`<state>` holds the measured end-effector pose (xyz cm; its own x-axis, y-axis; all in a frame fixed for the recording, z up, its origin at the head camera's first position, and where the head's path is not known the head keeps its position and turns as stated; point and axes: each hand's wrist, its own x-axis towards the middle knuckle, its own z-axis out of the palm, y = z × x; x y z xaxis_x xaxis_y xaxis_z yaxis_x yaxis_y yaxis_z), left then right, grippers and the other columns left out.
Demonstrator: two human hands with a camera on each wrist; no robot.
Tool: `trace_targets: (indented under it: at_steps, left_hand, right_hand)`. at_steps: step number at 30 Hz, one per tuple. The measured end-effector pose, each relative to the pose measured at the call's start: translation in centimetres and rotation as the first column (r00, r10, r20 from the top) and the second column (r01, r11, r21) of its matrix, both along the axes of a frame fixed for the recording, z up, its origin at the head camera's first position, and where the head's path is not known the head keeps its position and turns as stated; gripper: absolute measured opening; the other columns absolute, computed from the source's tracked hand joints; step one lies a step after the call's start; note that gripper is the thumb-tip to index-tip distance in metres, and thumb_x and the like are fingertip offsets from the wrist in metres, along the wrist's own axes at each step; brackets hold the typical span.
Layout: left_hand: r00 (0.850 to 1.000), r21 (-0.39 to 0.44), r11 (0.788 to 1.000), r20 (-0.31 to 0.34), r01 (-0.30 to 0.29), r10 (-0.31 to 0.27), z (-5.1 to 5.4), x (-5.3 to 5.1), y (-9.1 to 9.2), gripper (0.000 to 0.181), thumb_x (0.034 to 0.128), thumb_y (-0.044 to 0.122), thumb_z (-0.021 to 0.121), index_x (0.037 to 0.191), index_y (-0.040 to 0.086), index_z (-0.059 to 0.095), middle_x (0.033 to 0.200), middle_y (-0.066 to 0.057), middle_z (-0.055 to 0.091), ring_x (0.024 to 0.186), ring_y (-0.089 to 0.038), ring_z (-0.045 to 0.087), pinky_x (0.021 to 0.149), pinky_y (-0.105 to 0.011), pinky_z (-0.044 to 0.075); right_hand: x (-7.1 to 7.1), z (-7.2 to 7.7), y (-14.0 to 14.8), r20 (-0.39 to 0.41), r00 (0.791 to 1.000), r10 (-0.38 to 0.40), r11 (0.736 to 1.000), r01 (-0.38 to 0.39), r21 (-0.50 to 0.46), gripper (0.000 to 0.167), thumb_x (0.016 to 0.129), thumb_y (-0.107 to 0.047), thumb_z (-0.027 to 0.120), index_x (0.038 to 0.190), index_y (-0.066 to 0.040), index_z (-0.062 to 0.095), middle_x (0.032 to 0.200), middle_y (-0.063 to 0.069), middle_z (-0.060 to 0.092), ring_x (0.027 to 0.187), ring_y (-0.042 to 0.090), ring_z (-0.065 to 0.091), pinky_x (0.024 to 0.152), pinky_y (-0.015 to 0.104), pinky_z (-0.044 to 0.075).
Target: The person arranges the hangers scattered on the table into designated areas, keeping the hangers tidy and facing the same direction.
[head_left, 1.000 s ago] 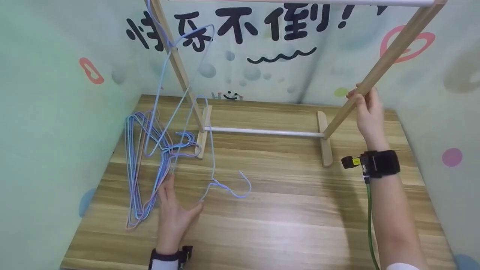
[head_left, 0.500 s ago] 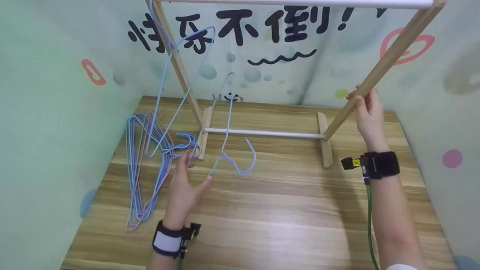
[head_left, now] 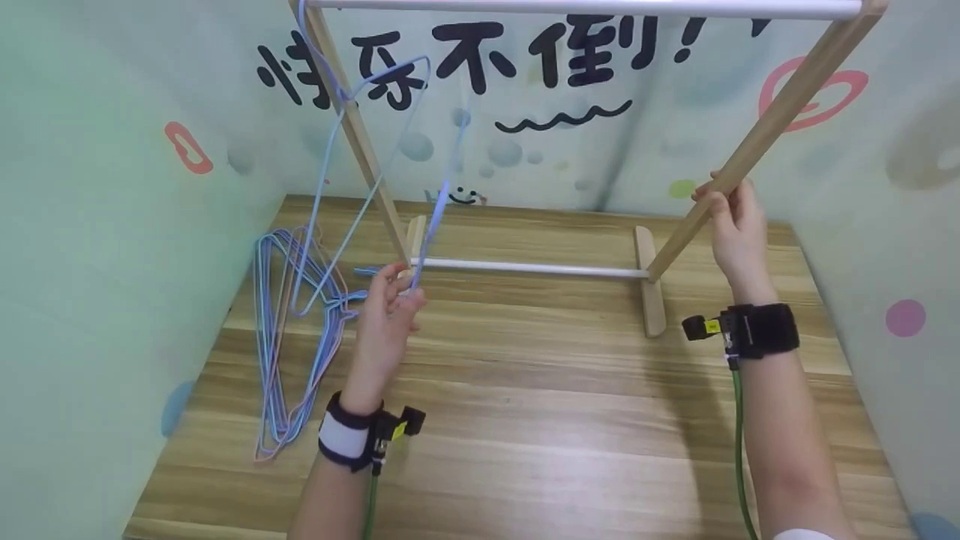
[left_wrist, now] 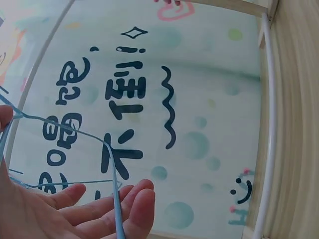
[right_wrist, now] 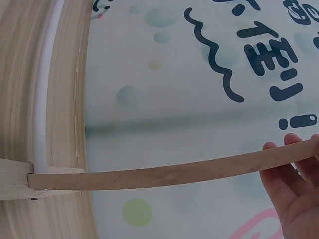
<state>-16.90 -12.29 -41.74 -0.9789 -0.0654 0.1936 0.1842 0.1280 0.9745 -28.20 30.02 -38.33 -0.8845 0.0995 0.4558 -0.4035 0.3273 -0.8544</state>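
In the head view my left hand point(head_left: 386, 330) holds a blue wire hanger point(head_left: 439, 214), seen nearly edge-on beside the rack's left post. The left wrist view shows that hanger point(left_wrist: 111, 159) across the hand point(left_wrist: 94, 214), its fingers partly bent. My right hand point(head_left: 739, 236) grips the wooden right post point(head_left: 772, 127) of the rack; in the right wrist view its fingers and thumb lie on either side of the post point(right_wrist: 164, 177). Another blue hanger point(head_left: 319, 180) hangs at the left post point(head_left: 365, 154).
Several blue and pink hangers point(head_left: 262, 337) lie in a pile on the left of the wooden table point(head_left: 570, 420). A white top bar point(head_left: 585, 7) and a lower bar point(head_left: 525, 266) join the posts. A printed backdrop point(head_left: 555, 165) stands behind.
My left hand has moved up and towards the rack with the hanger, which has turned from a broad view to nearly edge-on. The right hand stays on the post.
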Motion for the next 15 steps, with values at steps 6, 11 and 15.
trace_targets:
  at_steps: [6, 11, 15]
  left_hand:
    - [1.0, 0.123, 0.992, 0.011, 0.007, -0.008, 2.8, -1.3, 0.7, 0.06, 0.089, 0.036, 0.052, 0.134, -0.002, 0.042, 0.119, -0.022, 0.06, 0.087, -0.028, 0.061, 0.059, -0.032, 0.054]
    - [0.999, 0.179, 0.983, 0.004, 0.032, -0.034, 4.9, -2.5, 0.8, 0.065, 0.0878, 0.05, 0.052, 0.132, 0.002, 0.045, 0.116, -0.017, 0.06, 0.092, -0.039, 0.06, 0.059, -0.031, 0.054]
    - [0.999, 0.162, 0.986, -0.008, 0.039, -0.038, 5.8, -3.1, 0.6, 0.064, 0.0882, 0.054, 0.05, 0.129, 0.004, 0.046, 0.115, -0.014, 0.062, 0.092, -0.041, 0.06, 0.06, -0.035, 0.054]
  right_hand:
    - [0.0, -0.1, 0.0, -0.031, 0.999, 0.011, 1.0, -0.011, -0.007, 0.028, 0.1, -0.016, 0.046, 0.125, -0.006, 0.053, 0.105, 0.016, 0.059, 0.104, 0.025, 0.057, 0.089, 0.029, 0.043]
    - [0.1, 0.1, -0.1, -0.006, 1.0, -0.012, 1.0, 0.012, 0.005, 0.027, 0.1, -0.014, 0.046, 0.126, -0.006, 0.053, 0.106, 0.016, 0.059, 0.104, 0.021, 0.057, 0.091, 0.029, 0.043]
    - [0.1, 0.2, -0.1, 0.005, 1.0, -0.01, 1.0, 0.01, 0.013, 0.028, 0.1, -0.014, 0.046, 0.127, -0.005, 0.052, 0.108, 0.017, 0.059, 0.105, 0.021, 0.056, 0.092, 0.029, 0.042]
